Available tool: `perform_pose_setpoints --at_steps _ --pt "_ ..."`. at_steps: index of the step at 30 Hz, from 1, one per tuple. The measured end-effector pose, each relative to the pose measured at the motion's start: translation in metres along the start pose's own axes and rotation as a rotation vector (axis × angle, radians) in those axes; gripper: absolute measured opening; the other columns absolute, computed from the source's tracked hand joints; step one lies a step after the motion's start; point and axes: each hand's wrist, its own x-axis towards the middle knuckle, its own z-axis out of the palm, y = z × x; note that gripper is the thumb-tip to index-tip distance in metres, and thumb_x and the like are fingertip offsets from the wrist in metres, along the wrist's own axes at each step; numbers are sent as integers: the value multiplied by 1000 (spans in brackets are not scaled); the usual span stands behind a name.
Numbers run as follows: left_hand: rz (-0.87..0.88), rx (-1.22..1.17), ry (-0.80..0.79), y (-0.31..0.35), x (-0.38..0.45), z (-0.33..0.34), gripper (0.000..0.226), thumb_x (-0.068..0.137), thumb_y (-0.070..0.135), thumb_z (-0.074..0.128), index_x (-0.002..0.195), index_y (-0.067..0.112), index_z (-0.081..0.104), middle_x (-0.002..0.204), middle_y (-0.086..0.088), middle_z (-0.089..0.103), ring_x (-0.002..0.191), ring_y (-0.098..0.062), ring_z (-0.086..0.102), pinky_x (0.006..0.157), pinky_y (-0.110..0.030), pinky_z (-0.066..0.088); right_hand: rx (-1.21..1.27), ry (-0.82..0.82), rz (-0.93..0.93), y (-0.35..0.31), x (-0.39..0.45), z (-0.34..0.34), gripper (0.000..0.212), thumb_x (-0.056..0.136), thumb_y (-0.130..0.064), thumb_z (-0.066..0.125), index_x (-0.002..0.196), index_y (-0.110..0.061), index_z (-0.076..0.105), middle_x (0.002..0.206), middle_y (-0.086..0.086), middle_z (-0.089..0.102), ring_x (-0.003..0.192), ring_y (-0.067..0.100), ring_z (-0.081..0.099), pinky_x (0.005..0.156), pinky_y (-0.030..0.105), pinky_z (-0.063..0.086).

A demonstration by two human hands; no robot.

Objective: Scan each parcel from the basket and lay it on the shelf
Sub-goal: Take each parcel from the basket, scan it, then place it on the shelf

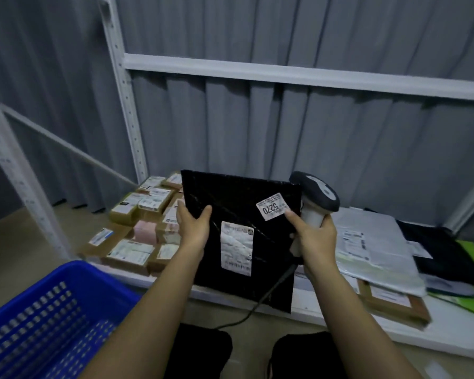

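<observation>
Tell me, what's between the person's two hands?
In the head view, a black parcel spans the gap between the left hand and the right hand, which also grips a scanner.

Grey pleated curtain [326, 138] hangs behind the rack, running full width. White perforated upright [126, 105] stands at my left, a diagonal brace [66, 149] slanting off it. Beige floor [19, 242] below. My knees in black trousers [203, 351] show at the bottom edge.
</observation>
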Motion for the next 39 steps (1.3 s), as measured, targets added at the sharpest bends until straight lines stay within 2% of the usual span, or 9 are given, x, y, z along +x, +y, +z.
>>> perform_pose_setpoints --at_steps 3,7,13,18,22,24,27,31,39 --pt "-81 6 -76 -17 15 14 55 90 30 61 138 14 39 134 -9 54 120 -30 53 103 -48 43 -15 25 28 11 18 -17 38 79 -11 78 111 -13 58 93 4 67 68 13 62 51 20 50" --pt "70 141 -66 -30 20 20 6 93 17 59 94 11 56 106 -20 64 102 -35 61 90 -42 47 -48 75 28 30 42 -30 32 83 -11 74 109 -16 56 91 0 65 74 12 63 53 17 51" --pt "100 37 -33 -39 32 21 11 95 15 56 86 21 55 96 -5 67 93 -19 62 86 -36 47 -100 120 105 67 57 -34 25 90 -19 66 112 -20 53 93 -3 61 78 10 58 77 36 52" --pt "112 -77 59 -35 42 12 18 96 10 55 83 24 52 89 1 64 77 -7 59 71 -24 46 -139 8 111 71 52 -38 20 92 -23 63 110 -23 54 89 1 63 68 17 58 61 27 48" --pt "79 -151 115 -36 44 2 16 96 9 53 87 22 54 106 -10 65 90 -16 61 91 -35 49 -280 -183 215 82 44 -31 8 92 -15 63 96 -15 57 70 8 56 55 16 49 51 27 43" --pt "62 -190 148 -39 44 -1 9 96 7 52 100 11 58 116 -15 63 94 -16 59 92 -32 48 -314 -272 319 87 41 -29 12 90 -13 64 98 -10 55 65 6 53 51 16 47 48 27 41" --pt "25 -249 202 -42 41 -4 27 98 6 48 124 -2 49 111 -7 59 85 -9 57 77 -17 48 -403 -386 362 88 35 -29 16 87 -13 68 96 -10 55 64 6 53 49 15 47 47 27 41" --pt "-40 -302 278 -44 44 -15 6 99 8 48 101 13 49 116 -8 57 98 -16 55 88 -25 45 -592 -532 283 82 30 -37 24 83 -20 74 97 -15 55 72 4 56 52 15 50 45 23 42" --pt "-78 -333 299 -45 46 -23 23 99 7 48 84 25 45 114 -7 55 102 -16 52 94 -29 44 -701 -527 220 79 30 -50 29 73 -32 83 78 -9 65 51 -4 54 44 12 47 47 24 40"
